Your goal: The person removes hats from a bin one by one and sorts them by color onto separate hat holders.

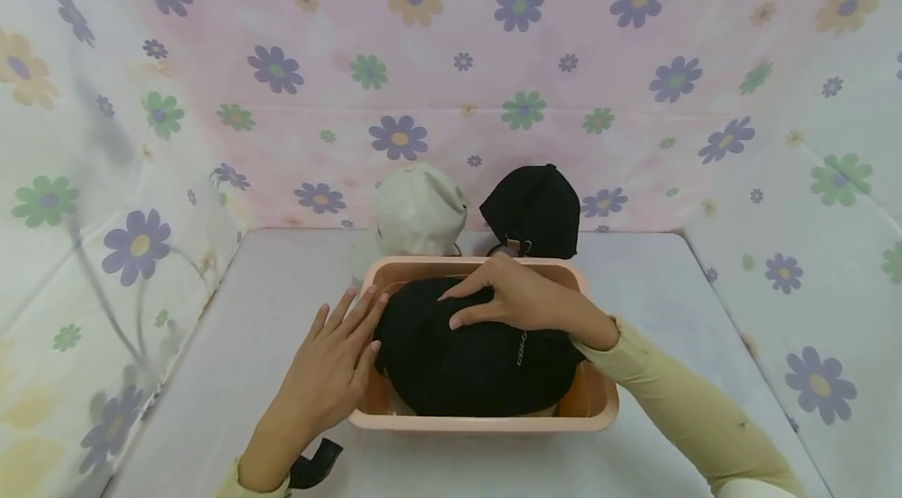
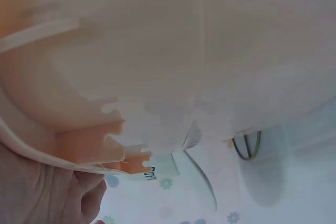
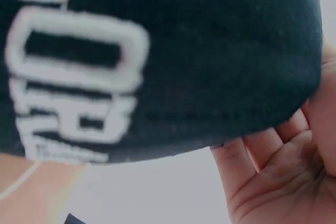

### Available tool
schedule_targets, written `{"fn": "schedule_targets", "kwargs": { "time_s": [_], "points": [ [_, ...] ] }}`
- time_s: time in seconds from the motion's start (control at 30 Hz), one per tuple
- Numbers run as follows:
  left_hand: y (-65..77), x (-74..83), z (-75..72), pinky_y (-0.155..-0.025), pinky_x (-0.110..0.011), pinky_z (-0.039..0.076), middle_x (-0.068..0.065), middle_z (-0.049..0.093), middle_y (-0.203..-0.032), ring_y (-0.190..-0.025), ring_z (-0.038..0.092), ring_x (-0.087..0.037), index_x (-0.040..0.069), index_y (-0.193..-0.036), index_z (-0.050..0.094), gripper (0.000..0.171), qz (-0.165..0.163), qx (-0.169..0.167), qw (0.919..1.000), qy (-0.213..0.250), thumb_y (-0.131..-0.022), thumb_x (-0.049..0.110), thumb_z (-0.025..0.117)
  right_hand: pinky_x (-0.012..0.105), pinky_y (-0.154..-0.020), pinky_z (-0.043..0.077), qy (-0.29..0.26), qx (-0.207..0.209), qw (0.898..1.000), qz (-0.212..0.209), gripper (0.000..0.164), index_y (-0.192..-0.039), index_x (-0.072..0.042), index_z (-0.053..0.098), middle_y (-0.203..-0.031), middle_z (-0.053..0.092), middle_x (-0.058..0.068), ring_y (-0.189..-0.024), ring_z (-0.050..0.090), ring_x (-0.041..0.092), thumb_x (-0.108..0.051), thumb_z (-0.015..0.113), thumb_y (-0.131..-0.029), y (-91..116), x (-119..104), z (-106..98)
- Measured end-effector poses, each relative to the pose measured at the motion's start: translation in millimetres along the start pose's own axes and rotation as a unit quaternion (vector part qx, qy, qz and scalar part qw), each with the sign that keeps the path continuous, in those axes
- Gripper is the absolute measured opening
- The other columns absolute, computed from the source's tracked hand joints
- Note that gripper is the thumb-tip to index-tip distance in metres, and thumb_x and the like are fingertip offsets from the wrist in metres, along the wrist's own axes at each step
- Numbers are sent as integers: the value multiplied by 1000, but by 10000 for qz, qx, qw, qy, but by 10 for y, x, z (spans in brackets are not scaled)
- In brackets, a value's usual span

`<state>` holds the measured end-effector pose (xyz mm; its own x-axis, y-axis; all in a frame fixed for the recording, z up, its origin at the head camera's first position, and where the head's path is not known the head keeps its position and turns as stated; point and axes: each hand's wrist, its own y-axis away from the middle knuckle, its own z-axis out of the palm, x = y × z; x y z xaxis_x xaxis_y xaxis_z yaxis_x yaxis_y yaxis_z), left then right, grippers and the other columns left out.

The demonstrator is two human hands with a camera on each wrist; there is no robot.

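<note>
A black cap point(image 1: 479, 373) with white lettering fills most of a peach plastic tub point(image 1: 486, 424). My right hand point(image 1: 524, 294) reaches over the cap from the right, index finger and thumb spread apart on its top. Up close in the right wrist view, the cap's lettering point(image 3: 79, 51) shows large, and the right fingers point(image 3: 236, 163) meet the cap's edge. Along the tub's left side lies my left hand point(image 1: 327, 373), its straight fingers touching the rim and the cap's left edge. In the left wrist view, the tub wall point(image 2: 131, 66) takes up most of the picture.
Behind the tub stand a white cap point(image 1: 419, 208) and another black cap point(image 1: 539, 208) with a strap buckle. Flower-patterned cloth point(image 1: 451, 91) hangs at the back and both sides of the pale table point(image 1: 655, 286). A black curved piece point(image 1: 315, 465) sits at my left wrist.
</note>
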<state>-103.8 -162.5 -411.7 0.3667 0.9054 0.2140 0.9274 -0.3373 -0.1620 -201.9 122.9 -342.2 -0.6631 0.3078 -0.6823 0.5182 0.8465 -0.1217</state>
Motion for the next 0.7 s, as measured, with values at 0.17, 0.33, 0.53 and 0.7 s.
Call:
{"fn": "schedule_targets", "kwargs": {
  "time_s": [0.17,0.33,0.53,0.7],
  "points": [
    [2,-3,2,-123,-62,16,-6,26,-167,-156,18,-34,13,-160,32,56,-3,7,10000,99,-107,27,46,22,-46,31,-77,256,9992,-303,37,-122,-8,76,-53,51,-5,-45,40,5,-23,79,-88,60,-14,-103],
    [5,-9,8,-123,-63,15,-6,25,-168,-156,17,-34,17,-161,29,58,-40,16,9998,179,-107,28,46,22,-51,38,-144,312,9984,-450,36,-121,-5,75,-85,77,5,-68,63,4,-19,78,-88,84,-49,-204],
    [5,-13,21,-123,-64,14,-5,23,-168,-157,14,-34,18,-162,26,57,-109,-1,9995,312,-108,28,44,24,-49,33,-72,415,9985,-339,35,-121,-8,76,-66,66,-3,-50,45,5,-19,78,-88,103,-88,-311],
    [5,-19,23,-122,-64,14,-5,23,-168,-157,14,-34,16,-162,26,57,-89,-24,9995,307,-108,28,44,27,-46,27,-24,589,9970,-494,33,-119,-7,77,-75,73,0,-47,26,8,-16,79,-87,134,-112,-394]
  ]
}}
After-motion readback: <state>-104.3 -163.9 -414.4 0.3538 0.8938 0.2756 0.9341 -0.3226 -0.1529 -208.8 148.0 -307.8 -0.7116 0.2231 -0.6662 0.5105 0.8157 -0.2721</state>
